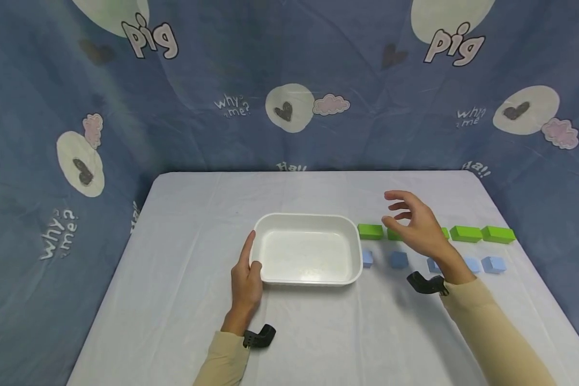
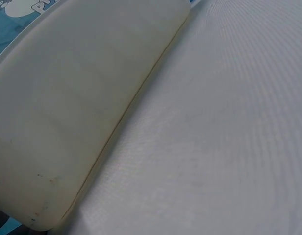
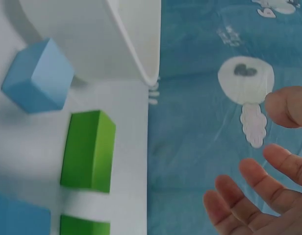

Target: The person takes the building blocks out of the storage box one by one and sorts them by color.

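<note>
A shallow white tray [image 1: 309, 252] with rounded corners lies on the table, its inside bare. My left hand [image 1: 246, 289] holds its left side, the thumb on the rim and the index finger along the outer edge. In the left wrist view the tray's outer wall [image 2: 77, 98] fills the upper left. My right hand [image 1: 417, 225] hovers over the blocks right of the tray. Its fingers are spread and loosely bent, with nothing between them. Beneath and around it run a row of green blocks [image 1: 466, 234] and a nearer row of blue blocks [image 1: 399, 260], partly hidden by the hand.
White cloth covers the table [image 1: 188, 225]. A blue printed curtain [image 1: 212, 69] hangs behind and at the sides. The right wrist view shows a blue block [image 3: 40, 78] and a green block [image 3: 87, 152] close by the tray wall [image 3: 82, 39].
</note>
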Motion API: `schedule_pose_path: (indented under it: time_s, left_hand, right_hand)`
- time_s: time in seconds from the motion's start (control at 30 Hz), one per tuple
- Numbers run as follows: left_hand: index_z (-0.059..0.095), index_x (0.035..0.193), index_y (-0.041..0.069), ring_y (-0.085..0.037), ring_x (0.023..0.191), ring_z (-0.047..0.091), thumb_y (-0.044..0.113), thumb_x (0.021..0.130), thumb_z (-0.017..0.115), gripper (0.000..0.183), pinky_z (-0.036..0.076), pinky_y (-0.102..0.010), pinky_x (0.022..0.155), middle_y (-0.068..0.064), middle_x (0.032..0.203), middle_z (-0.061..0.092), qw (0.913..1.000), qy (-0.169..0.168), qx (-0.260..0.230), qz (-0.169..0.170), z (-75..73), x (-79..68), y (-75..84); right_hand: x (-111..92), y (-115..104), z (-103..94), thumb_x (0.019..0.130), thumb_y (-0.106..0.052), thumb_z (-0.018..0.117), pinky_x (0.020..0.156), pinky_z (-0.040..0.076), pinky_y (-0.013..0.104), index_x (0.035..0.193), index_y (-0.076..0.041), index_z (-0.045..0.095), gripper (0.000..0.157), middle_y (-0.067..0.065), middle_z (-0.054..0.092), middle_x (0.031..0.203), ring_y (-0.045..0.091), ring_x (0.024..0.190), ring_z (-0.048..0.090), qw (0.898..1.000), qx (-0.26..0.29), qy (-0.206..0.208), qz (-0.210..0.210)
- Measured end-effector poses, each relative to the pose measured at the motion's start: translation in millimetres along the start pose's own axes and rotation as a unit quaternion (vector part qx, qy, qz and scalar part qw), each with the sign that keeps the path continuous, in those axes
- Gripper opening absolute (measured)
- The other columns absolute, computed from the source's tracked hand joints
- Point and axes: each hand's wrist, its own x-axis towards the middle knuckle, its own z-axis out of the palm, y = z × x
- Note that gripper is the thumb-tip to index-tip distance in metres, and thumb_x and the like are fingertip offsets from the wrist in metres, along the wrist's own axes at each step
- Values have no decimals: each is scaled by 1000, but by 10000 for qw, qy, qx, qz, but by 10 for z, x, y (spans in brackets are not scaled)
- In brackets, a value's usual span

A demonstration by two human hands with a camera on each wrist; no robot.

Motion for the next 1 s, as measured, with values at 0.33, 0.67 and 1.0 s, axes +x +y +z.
schedule_pose_path:
  time_s: [0.33, 0.67, 1.0]
  left_hand:
    - [41, 158, 17, -16, 141, 42, -4, 89, 43, 72, 35, -37, 115, -1, 156, 45, 9998, -162, -25, -63, -117, 28, 3]
    - [30, 158, -2, -31, 147, 35, 6, 94, 46, 67, 29, -49, 118, -19, 162, 31, 9944, -698, 654, 445, -285, 238, 172]
    - [27, 159, -2, -36, 152, 19, 17, 95, 52, 71, 20, -57, 120, -20, 167, 18, 9729, -1467, 1661, 658, -369, 390, 378]
  right_hand:
    - [91, -137, 218, 92, -10, 72, 98, 50, 54, 145, -4, 50, 58, 15, 53, 141, 35, 122, 56, 9996, 89, -147, -211]
    - [99, -276, 377, 91, -9, 73, 101, 50, 51, 148, -2, 46, 63, 15, 48, 148, 36, 132, 49, 9978, -175, -231, -604]
    - [113, -433, 534, 94, -17, 71, 105, 46, 54, 155, -7, 38, 70, 14, 40, 155, 38, 138, 44, 9967, -161, -667, -432]
